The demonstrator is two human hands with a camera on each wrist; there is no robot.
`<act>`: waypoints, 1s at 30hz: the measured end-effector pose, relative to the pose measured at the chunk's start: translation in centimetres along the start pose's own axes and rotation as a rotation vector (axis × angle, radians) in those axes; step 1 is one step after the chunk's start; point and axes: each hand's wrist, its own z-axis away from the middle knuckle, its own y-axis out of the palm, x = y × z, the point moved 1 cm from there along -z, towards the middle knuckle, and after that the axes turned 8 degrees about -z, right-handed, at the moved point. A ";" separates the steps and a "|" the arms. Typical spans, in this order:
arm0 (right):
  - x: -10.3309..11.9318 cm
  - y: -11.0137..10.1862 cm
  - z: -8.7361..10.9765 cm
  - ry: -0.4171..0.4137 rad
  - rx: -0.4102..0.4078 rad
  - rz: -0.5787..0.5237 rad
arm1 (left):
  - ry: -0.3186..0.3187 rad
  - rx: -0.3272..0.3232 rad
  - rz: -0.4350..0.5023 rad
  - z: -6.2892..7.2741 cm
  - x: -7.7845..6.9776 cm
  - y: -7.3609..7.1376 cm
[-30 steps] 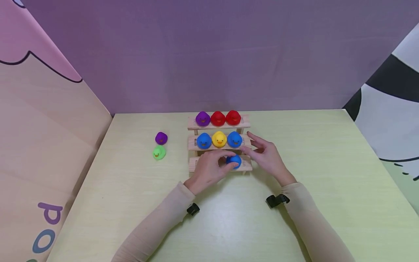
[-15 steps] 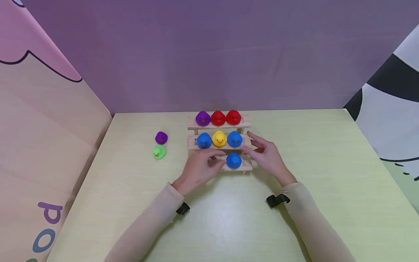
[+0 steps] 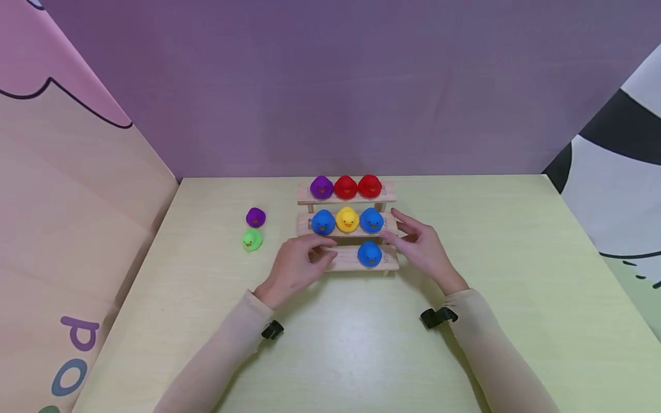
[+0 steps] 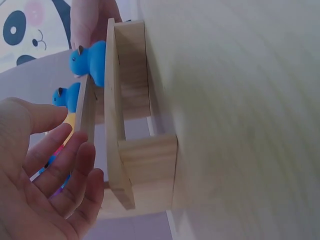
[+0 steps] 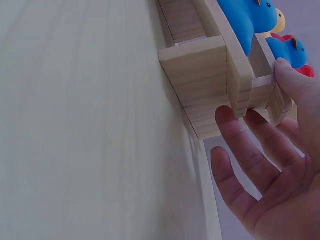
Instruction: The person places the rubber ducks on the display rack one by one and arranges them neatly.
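A three-tier wooden stand (image 3: 342, 261) bears small toy ducks. One blue duck (image 3: 369, 254) sits on the right part of the lowest tier. Blue, yellow (image 3: 347, 219) and blue ducks line the middle tier; a purple duck and two red ducks (image 3: 345, 188) fill the top. My left hand (image 3: 296, 267) is by the left end of the lowest tier, fingers relaxed and nothing between them. At the right end of the middle tier, my right hand (image 3: 424, 250) holds the stand, thumb in front and index finger behind. In the right wrist view its other fingers (image 5: 250, 157) spread beside the wood.
Left of the stand on the pale table (image 3: 361, 355) are a loose purple duck (image 3: 255, 217) and a light green duck (image 3: 252, 240). A purple wall (image 3: 351, 86) rises at the back, with printed panels on both sides.
My left hand has let go of the blue duck on the lowest tier and drawn back to the left. The right hand stays at the stand's right end.
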 end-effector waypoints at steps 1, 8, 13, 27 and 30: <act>0.0 0.0 0.0 -0.002 0.000 -0.002 | -0.002 -0.001 -0.004 0.1 0.1 -0.1; 0.0 0.0 0.1 -0.009 -0.001 -0.006 | -0.014 -0.032 -0.029 0.6 1.1 -1.1; -0.1 0.1 0.1 -0.010 -0.002 -0.007 | -0.023 -0.056 -0.036 1.1 1.9 -1.6; -0.1 0.0 0.0 -0.006 -0.006 -0.001 | -0.113 -0.149 -0.101 2.0 4.6 -4.5; -0.2 0.0 0.0 -0.005 -0.005 -0.001 | -0.128 -0.178 -0.126 2.1 5.2 -5.5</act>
